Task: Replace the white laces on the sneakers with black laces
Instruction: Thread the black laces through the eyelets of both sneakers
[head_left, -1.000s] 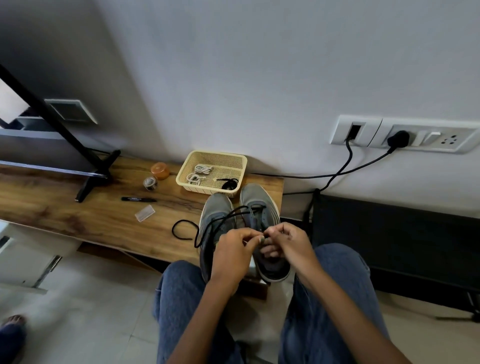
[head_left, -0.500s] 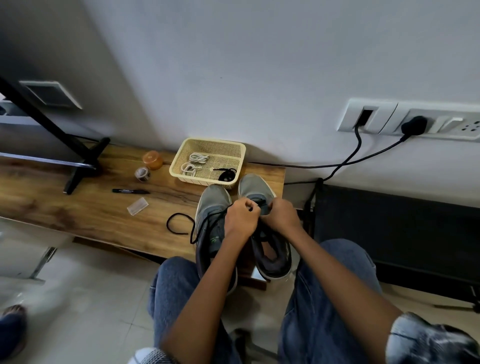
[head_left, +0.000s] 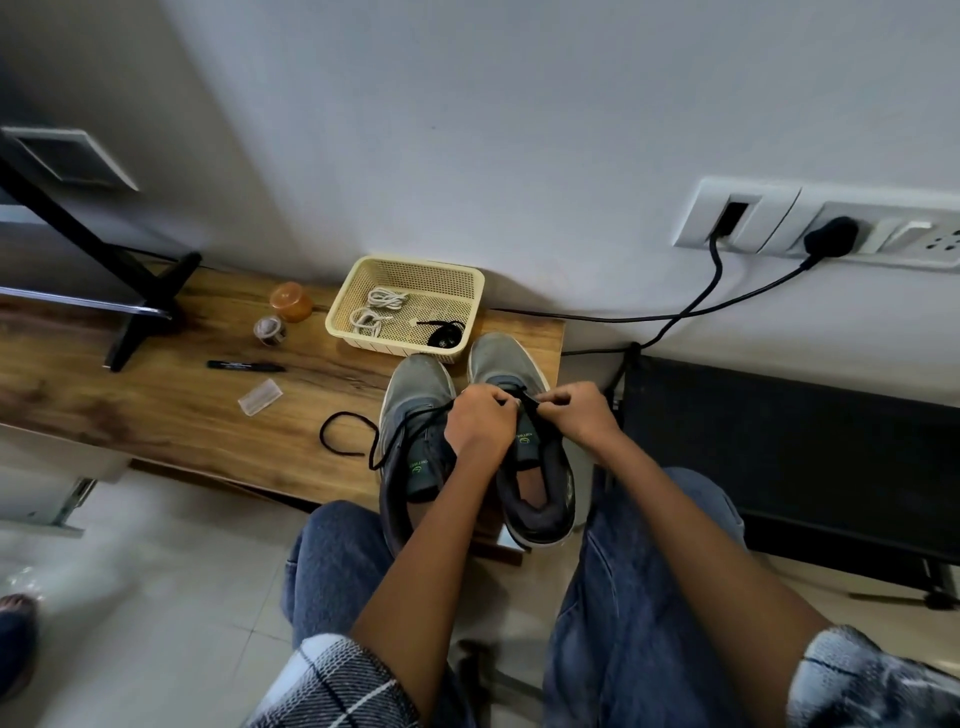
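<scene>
Two grey sneakers stand side by side on the wooden table's right end, the left sneaker (head_left: 415, 395) and the right sneaker (head_left: 506, 364). My left hand (head_left: 480, 423) and my right hand (head_left: 579, 413) meet over the right sneaker's eyelets, each pinching the black lace (head_left: 524, 402). The lace's loose length (head_left: 343, 441) trails left across the left sneaker and loops on the table. The eyelets under my fingers are hidden.
A cream basket (head_left: 467, 280) behind the sneakers holds white laces (head_left: 379, 306) and a coiled black lace (head_left: 441, 335). A marker (head_left: 244, 366), small clear packet (head_left: 260, 397), orange cap (head_left: 291, 301) and small jar (head_left: 270, 330) lie to the left. Cables hang from wall sockets (head_left: 831, 228).
Both hands moved forward from the shoe's collar to the eyelets near the toe. The fingers now pull the lace apart between them. The loop on the table has barely shifted.
</scene>
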